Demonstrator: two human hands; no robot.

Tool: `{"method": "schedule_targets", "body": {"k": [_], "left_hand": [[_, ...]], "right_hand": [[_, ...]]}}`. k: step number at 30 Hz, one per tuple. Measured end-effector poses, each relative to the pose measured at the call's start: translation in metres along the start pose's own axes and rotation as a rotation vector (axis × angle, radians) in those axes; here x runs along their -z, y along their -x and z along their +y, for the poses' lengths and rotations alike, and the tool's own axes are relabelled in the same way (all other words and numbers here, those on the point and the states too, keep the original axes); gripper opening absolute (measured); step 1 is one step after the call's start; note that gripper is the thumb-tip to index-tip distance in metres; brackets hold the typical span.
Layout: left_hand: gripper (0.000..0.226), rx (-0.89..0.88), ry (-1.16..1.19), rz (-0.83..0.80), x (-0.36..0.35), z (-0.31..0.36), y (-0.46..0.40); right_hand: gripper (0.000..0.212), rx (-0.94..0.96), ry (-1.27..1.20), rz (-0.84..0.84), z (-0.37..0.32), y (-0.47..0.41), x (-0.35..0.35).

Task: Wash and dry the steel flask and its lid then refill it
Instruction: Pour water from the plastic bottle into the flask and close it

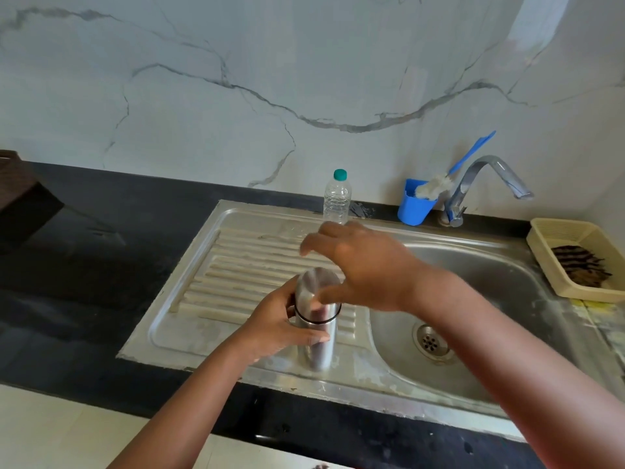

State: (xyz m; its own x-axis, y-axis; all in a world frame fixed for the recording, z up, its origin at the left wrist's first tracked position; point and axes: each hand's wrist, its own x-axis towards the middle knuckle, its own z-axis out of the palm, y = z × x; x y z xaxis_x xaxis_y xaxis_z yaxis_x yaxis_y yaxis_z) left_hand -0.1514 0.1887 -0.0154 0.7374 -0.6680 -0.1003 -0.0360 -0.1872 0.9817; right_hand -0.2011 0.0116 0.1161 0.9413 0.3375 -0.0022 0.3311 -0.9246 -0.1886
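Note:
The steel flask [318,340] stands upright on the ribbed drainboard [236,265] of the steel sink, its domed lid [313,282] on top above a black ring. My left hand [280,326] is wrapped around the flask body just below the ring. Over the lid hovers my right hand [362,265], its fingers spread past the lid's top and its thumb lying against the lid's side. Motion blur softens the lid and right hand.
A clear plastic bottle with a green cap [337,198] stands behind the flask. A blue cup [414,206] holds a bottle brush. The tap [487,181] reaches over the basin [473,272]. A beige basket [554,231] with a scrubber sits right.

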Motion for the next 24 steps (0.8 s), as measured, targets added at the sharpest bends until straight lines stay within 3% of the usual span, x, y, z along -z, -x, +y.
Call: {"method": "schedule_targets", "body": {"k": [2,4,11,18,21,24], "left_hand": [[0.073,0.016,0.013,-0.002,0.000,-0.003,0.000],[0.072,0.030,0.015,-0.001,0.001,-0.005,0.001],[0.062,0.045,0.012,-0.013,0.000,0.001,0.003],[0.061,0.035,-0.033,-0.030,-0.002,0.011,0.001],[0.060,0.032,-0.024,-0.045,-0.001,0.011,-0.001],[0.058,0.041,-0.019,-0.033,-0.002,0.011,-0.002]], "right_hand": [[0.052,0.133,-0.166,-0.151,0.002,-0.003,0.004],[0.053,0.138,-0.185,-0.186,-0.002,-0.001,0.000],[0.049,0.029,0.164,0.000,-0.023,0.002,-0.020],[0.056,-0.105,0.183,0.114,-0.029,0.000,-0.036],[0.058,0.021,0.092,0.040,-0.009,0.000,-0.023],[0.062,0.251,0.171,-0.002,0.014,-0.005,-0.018]]}}
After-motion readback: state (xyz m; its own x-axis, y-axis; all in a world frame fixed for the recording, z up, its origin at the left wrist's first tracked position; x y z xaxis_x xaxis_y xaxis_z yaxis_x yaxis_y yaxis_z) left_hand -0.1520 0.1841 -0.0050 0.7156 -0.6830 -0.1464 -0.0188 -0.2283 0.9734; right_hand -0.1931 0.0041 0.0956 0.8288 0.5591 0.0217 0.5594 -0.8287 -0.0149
